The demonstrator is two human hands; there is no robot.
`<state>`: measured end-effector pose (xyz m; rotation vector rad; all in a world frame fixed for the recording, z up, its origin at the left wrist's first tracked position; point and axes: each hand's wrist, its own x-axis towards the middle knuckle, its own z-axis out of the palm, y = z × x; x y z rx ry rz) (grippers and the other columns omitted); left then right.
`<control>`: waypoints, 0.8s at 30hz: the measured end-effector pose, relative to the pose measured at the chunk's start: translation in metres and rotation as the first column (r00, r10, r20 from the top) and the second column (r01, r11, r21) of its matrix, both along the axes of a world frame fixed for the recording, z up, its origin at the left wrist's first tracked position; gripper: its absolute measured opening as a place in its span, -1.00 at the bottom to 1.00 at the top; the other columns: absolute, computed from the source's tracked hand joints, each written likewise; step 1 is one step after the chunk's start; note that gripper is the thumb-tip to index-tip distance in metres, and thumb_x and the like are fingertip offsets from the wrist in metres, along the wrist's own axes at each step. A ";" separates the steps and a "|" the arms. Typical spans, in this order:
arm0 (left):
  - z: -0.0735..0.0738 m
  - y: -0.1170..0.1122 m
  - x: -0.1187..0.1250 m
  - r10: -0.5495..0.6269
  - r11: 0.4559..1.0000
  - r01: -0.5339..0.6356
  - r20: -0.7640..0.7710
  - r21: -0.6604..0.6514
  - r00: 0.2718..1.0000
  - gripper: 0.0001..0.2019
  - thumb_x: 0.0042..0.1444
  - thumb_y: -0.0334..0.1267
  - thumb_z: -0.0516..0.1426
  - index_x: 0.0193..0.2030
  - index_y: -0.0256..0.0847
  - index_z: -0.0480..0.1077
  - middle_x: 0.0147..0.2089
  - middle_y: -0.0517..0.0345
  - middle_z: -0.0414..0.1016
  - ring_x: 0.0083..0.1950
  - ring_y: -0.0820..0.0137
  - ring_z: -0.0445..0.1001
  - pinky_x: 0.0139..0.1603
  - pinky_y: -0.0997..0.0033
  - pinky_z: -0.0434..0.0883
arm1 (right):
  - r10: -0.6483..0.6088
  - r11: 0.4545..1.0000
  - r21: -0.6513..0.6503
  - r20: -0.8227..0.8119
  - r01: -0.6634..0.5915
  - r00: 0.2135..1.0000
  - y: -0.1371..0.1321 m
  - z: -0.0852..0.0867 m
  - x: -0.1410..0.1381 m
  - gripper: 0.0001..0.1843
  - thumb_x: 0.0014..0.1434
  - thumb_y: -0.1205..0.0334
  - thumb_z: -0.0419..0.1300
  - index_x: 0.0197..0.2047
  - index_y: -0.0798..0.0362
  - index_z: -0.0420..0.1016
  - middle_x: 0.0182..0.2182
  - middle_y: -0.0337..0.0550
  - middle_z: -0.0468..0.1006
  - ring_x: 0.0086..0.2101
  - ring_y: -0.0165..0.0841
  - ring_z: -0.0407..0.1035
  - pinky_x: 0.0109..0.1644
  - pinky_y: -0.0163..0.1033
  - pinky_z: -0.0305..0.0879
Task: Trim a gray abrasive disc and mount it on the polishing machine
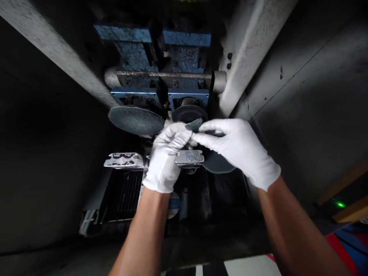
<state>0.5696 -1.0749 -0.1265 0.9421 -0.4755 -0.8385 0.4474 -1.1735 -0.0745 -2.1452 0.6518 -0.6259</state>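
My left hand [168,155], in a white glove, has its fingers curled and closed on the edge of a grey-green sanding disc [217,164]. My right hand [237,147], also gloved, pinches the same edge with thumb and fingers, close against the left fingertips. A bent flap of grey sheet sticks up between the two hands. Most of the disc is hidden beneath my right hand. Just beyond my fingers is a round black backing pad [189,114] on the machine. To its left, another pad position carries a grey-green disc [136,120].
Two metal rests, left [122,160] and right [189,157], stand in front of the pads. Blue machine plates [186,38] sit behind, between pale uprights [250,50]. A dark grille [126,195] and a round blue-white label [173,205] lie below. A green light [340,204] glows at right.
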 end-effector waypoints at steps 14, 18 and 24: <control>0.003 0.001 -0.002 0.013 0.999 -0.011 0.065 -0.032 0.998 -0.87 0.15 -0.28 0.21 -0.17 -0.23 0.51 -0.30 0.10 0.56 -0.29 0.44 0.50 -0.24 0.51 0.43 | -0.107 0.960 -0.267 -0.079 0.082 0.991 -0.001 0.004 0.005 -0.84 0.17 0.06 0.28 -0.23 -0.08 0.60 -0.40 -0.31 0.60 -0.43 -0.36 0.41 -0.32 -0.22 0.30; 0.006 -0.005 -0.005 0.233 0.972 -0.231 0.094 -0.029 0.968 -0.86 0.01 -0.28 0.34 -0.29 -0.22 0.50 -0.44 0.19 0.53 -0.45 0.51 0.44 -0.44 0.55 0.36 | -0.122 0.910 -0.410 -0.105 0.068 0.987 0.003 0.010 0.012 -0.84 0.20 0.03 0.26 -0.28 -0.10 0.60 -0.45 -0.33 0.58 -0.44 -0.36 0.41 -0.32 -0.22 0.28; 0.008 -0.008 -0.008 0.341 0.936 -0.348 0.106 0.049 0.934 -0.81 -0.04 -0.23 0.38 -0.30 -0.23 0.53 -0.45 0.17 0.58 -0.52 0.51 0.45 -0.52 0.56 0.35 | -0.207 0.901 -0.407 -0.102 0.149 0.973 0.006 0.006 0.016 -0.79 0.23 0.00 0.21 -0.26 -0.11 0.61 -0.45 -0.32 0.59 -0.43 -0.35 0.42 -0.31 -0.22 0.30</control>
